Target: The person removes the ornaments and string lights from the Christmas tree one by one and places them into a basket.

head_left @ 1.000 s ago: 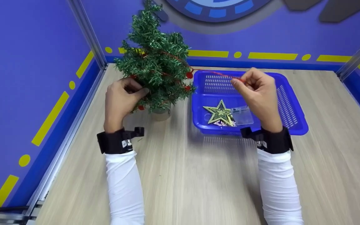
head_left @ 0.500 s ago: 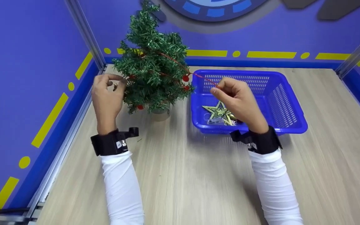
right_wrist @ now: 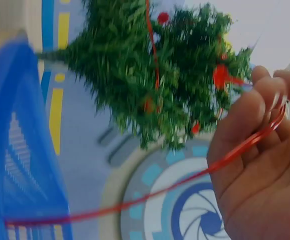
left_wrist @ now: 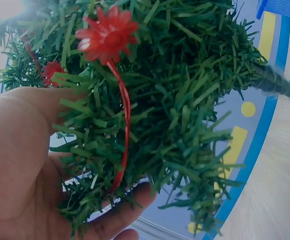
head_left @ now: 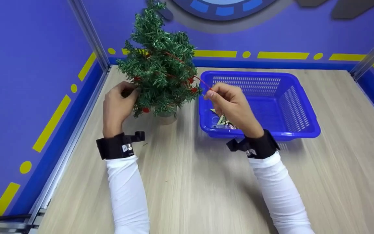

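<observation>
A small green Christmas tree (head_left: 161, 65) stands on a round base, strung with a thin red garland bearing red flower-shaped beads (left_wrist: 109, 35). My left hand (head_left: 118, 105) is at the tree's left side, its fingers curled round a branch (left_wrist: 135, 120); the foliage partly hides the thumb. A red strand runs down that branch beside the fingers. To the right of the tree, my right hand (head_left: 234, 105) pinches the red garland string (right_wrist: 180, 177), which stretches from the branches to its fingertips. In the right wrist view, a loose length trails from the hand across the lower left.
A blue plastic basket (head_left: 261, 134) sits right of the tree, under and behind my right hand. Inside it, a gold-and-green star (head_left: 222, 120) is partly covered by that hand. Blue panels (head_left: 320, 35) close off the back and sides of the wooden table (head_left: 200, 182).
My right hand has moved left toward the tree, bringing the garland string with it. My left hand moved out leftward, then came back in against the branch.
</observation>
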`<state>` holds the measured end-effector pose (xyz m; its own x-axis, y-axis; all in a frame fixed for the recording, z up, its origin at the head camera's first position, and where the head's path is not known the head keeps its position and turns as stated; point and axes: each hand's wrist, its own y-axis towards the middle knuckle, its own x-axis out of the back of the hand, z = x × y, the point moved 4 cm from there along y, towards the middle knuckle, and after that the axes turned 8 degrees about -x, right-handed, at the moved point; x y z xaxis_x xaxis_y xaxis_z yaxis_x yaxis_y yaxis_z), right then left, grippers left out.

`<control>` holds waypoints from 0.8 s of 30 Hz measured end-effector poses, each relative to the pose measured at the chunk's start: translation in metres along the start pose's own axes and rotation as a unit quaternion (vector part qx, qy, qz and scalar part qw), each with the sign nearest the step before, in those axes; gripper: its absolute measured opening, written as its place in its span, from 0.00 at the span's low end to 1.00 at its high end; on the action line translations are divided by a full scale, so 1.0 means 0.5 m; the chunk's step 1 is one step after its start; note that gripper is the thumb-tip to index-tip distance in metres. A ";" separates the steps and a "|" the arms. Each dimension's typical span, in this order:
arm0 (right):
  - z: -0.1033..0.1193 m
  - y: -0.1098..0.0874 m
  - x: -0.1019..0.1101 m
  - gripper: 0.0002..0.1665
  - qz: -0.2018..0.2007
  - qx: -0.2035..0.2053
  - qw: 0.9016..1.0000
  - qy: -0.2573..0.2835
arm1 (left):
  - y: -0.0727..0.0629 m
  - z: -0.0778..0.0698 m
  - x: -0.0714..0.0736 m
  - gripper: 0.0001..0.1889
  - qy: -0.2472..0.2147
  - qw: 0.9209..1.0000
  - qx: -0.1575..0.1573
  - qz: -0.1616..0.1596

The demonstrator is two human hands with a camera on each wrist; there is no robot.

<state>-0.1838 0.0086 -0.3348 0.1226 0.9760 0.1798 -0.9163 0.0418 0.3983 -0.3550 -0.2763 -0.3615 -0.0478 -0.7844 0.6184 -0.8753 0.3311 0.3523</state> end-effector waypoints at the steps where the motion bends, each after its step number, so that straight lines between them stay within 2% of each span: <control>1: 0.003 0.000 -0.002 0.16 -0.005 0.009 1.000 0.005 | -0.001 0.001 0.002 0.10 0.003 1.000 0.002 0.001; 8: 0.025 -0.005 0.001 0.18 -0.044 0.056 0.997 0.010 | -0.010 0.005 0.017 0.09 0.002 1.000 -0.004 -0.007; 11: 0.029 -0.008 0.003 0.17 -0.050 0.057 0.997 0.017 | -0.011 0.005 0.020 0.09 -0.006 1.000 -0.001 -0.009; 15: 0.031 -0.011 0.001 0.15 -0.056 0.051 0.997 0.006 | -0.010 0.002 0.025 0.09 -0.019 0.999 0.005 -0.029; 18: 0.033 -0.013 -0.002 0.14 -0.069 0.049 0.996 -0.019 | -0.007 -0.001 0.030 0.17 -0.038 0.998 0.015 -0.042; 21: 0.032 -0.015 -0.001 0.13 -0.080 0.047 0.995 -0.048 | -0.006 -0.002 0.029 0.30 -0.056 0.998 0.026 -0.025; 24: 0.033 -0.016 0.002 0.13 -0.086 0.052 0.993 -0.062 | -0.002 -0.003 0.023 0.35 -0.048 0.999 0.001 -0.002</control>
<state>-0.1702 0.0059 -0.3231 0.3260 0.9222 0.2080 -0.8342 0.1771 0.5223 -0.3540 -0.2847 -0.3538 -0.0904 -0.8322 0.5470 -0.8764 0.3273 0.3533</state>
